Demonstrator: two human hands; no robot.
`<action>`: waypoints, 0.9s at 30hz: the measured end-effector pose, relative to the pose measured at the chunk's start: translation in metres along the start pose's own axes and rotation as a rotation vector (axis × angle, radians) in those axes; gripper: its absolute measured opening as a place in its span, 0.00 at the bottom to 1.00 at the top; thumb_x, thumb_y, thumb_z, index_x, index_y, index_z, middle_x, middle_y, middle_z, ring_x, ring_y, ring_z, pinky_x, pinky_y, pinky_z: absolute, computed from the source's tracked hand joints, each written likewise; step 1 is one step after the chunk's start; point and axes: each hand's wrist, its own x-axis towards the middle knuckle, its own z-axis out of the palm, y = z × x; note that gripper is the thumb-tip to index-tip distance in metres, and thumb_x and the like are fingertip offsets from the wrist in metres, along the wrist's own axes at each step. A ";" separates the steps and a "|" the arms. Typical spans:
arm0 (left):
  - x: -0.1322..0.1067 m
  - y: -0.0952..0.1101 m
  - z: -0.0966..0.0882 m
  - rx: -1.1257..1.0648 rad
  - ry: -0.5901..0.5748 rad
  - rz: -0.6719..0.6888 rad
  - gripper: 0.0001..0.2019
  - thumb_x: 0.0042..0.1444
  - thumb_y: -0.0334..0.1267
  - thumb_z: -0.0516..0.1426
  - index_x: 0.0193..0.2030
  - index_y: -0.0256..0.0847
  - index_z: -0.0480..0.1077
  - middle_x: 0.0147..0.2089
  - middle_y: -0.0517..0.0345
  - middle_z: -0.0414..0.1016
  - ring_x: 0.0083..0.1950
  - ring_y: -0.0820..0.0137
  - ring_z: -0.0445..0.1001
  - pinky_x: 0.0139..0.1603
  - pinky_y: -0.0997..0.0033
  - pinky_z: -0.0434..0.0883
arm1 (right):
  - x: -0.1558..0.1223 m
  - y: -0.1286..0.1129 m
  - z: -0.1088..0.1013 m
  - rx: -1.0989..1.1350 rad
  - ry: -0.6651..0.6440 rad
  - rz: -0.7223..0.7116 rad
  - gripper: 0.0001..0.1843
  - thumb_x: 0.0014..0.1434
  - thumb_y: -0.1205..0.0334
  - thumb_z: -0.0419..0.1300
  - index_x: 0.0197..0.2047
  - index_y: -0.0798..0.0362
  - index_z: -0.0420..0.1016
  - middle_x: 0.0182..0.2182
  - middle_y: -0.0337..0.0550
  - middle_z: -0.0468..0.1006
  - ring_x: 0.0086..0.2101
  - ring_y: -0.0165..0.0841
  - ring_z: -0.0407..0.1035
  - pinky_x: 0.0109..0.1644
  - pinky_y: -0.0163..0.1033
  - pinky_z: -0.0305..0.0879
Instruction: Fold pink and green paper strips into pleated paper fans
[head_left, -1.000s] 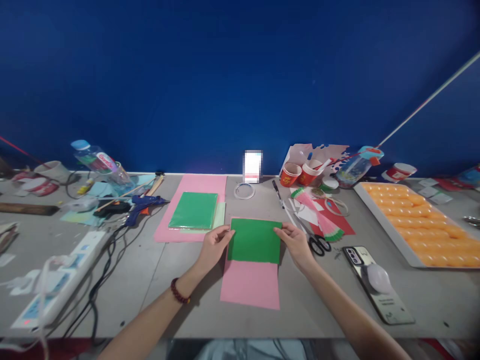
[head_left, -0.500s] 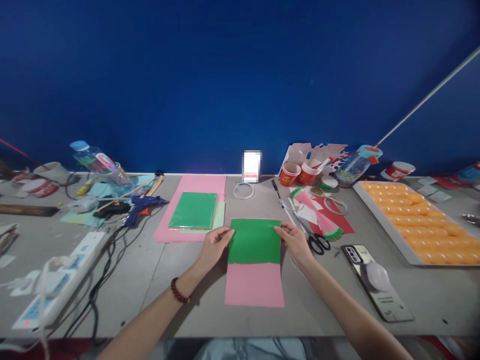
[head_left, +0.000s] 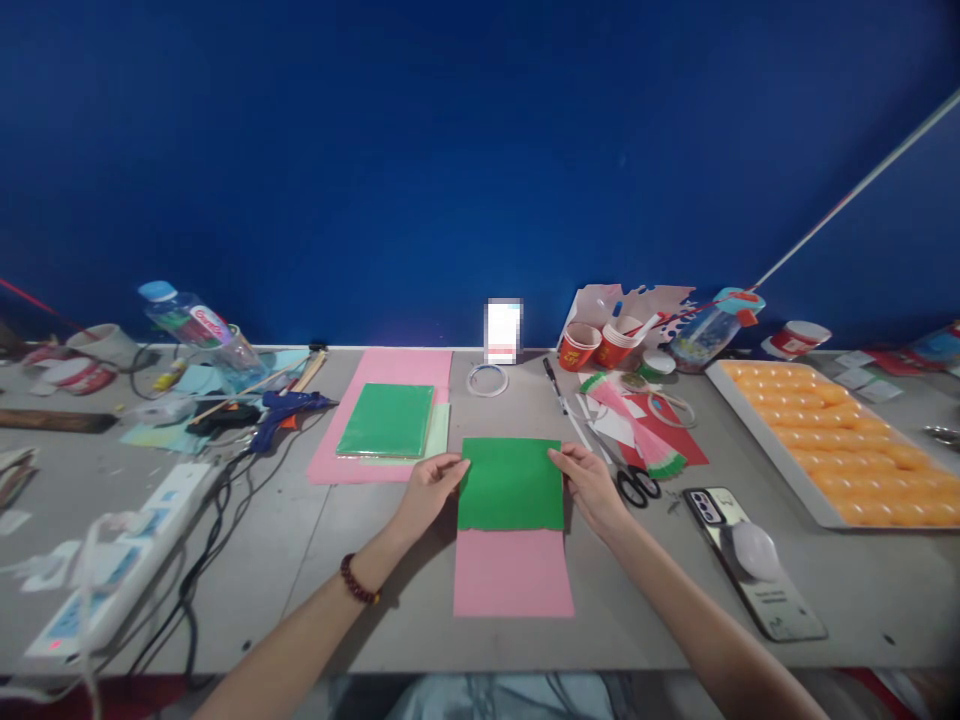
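A green paper sheet [head_left: 511,483] lies over the far half of a pink paper sheet [head_left: 512,586] on the grey table [head_left: 360,600], right in front of me. My left hand [head_left: 430,488] pinches the green sheet's upper left corner, fingers closed on its edge. My right hand [head_left: 592,482] grips the upper right corner the same way. A beaded bracelet [head_left: 358,583] circles my left wrist.
A stack of green sheets [head_left: 388,421] rests on a larger pink sheet [head_left: 390,385] behind. Scissors [head_left: 634,484], a phone [head_left: 754,560] and a tray of orange balls [head_left: 840,440] lie right. A blue glue gun [head_left: 289,410], cables and a power strip [head_left: 120,580] lie left. Paper cups [head_left: 596,348] stand at the back.
The pink sheet's lower part has swung slightly right and now lies squarer under the green sheet. Both hands keep their grip on the green sheet's top corners.
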 end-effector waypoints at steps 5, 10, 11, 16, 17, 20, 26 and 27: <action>0.000 0.000 0.000 -0.014 -0.002 -0.003 0.18 0.44 0.51 0.63 0.28 0.35 0.70 0.20 0.65 0.65 0.21 0.78 0.60 0.23 0.78 0.59 | -0.001 -0.002 0.001 0.008 0.000 0.015 0.20 0.36 0.51 0.73 0.25 0.50 0.68 0.18 0.31 0.71 0.19 0.26 0.62 0.22 0.33 0.56; -0.001 0.005 0.002 -0.018 -0.018 -0.027 0.17 0.44 0.50 0.63 0.27 0.36 0.70 0.19 0.65 0.64 0.20 0.78 0.60 0.22 0.78 0.58 | -0.001 -0.002 0.001 0.044 -0.001 0.033 0.20 0.36 0.52 0.73 0.25 0.51 0.68 0.19 0.31 0.73 0.20 0.26 0.64 0.24 0.33 0.59; -0.001 0.006 0.002 -0.018 -0.019 -0.030 0.17 0.44 0.50 0.63 0.27 0.36 0.70 0.19 0.65 0.64 0.20 0.78 0.60 0.22 0.78 0.58 | -0.001 -0.002 0.001 0.042 0.000 0.031 0.20 0.36 0.52 0.73 0.25 0.51 0.68 0.20 0.32 0.73 0.20 0.27 0.65 0.24 0.33 0.60; -0.001 0.005 0.001 -0.030 -0.032 -0.042 0.17 0.44 0.50 0.64 0.27 0.36 0.70 0.19 0.65 0.65 0.20 0.78 0.60 0.22 0.78 0.58 | 0.000 -0.001 0.002 0.049 0.006 0.028 0.20 0.35 0.53 0.73 0.25 0.51 0.68 0.19 0.32 0.73 0.20 0.27 0.65 0.24 0.32 0.60; -0.001 0.004 0.001 -0.031 -0.030 -0.042 0.17 0.43 0.50 0.64 0.27 0.36 0.70 0.19 0.65 0.65 0.20 0.78 0.60 0.23 0.78 0.59 | 0.000 -0.001 0.001 0.053 0.005 0.030 0.20 0.35 0.54 0.74 0.25 0.51 0.68 0.19 0.32 0.73 0.20 0.26 0.65 0.25 0.32 0.60; -0.001 0.005 0.001 -0.039 -0.012 -0.045 0.17 0.42 0.49 0.64 0.28 0.35 0.71 0.19 0.65 0.65 0.20 0.78 0.61 0.23 0.78 0.59 | 0.001 0.000 0.001 0.053 0.004 0.026 0.20 0.34 0.54 0.74 0.26 0.51 0.69 0.19 0.32 0.73 0.20 0.27 0.65 0.24 0.32 0.60; -0.002 0.007 0.002 -0.033 -0.018 -0.028 0.17 0.43 0.49 0.64 0.26 0.35 0.70 0.19 0.66 0.63 0.21 0.79 0.59 0.22 0.79 0.57 | -0.001 -0.001 0.002 0.039 0.005 0.027 0.20 0.35 0.53 0.74 0.26 0.52 0.69 0.20 0.34 0.75 0.20 0.27 0.66 0.24 0.32 0.61; -0.001 0.007 0.002 -0.030 -0.018 -0.027 0.17 0.43 0.49 0.64 0.26 0.35 0.70 0.19 0.66 0.63 0.21 0.79 0.59 0.22 0.79 0.57 | -0.001 -0.001 0.002 0.047 0.002 0.028 0.20 0.35 0.53 0.74 0.26 0.52 0.69 0.20 0.34 0.75 0.21 0.27 0.66 0.25 0.32 0.62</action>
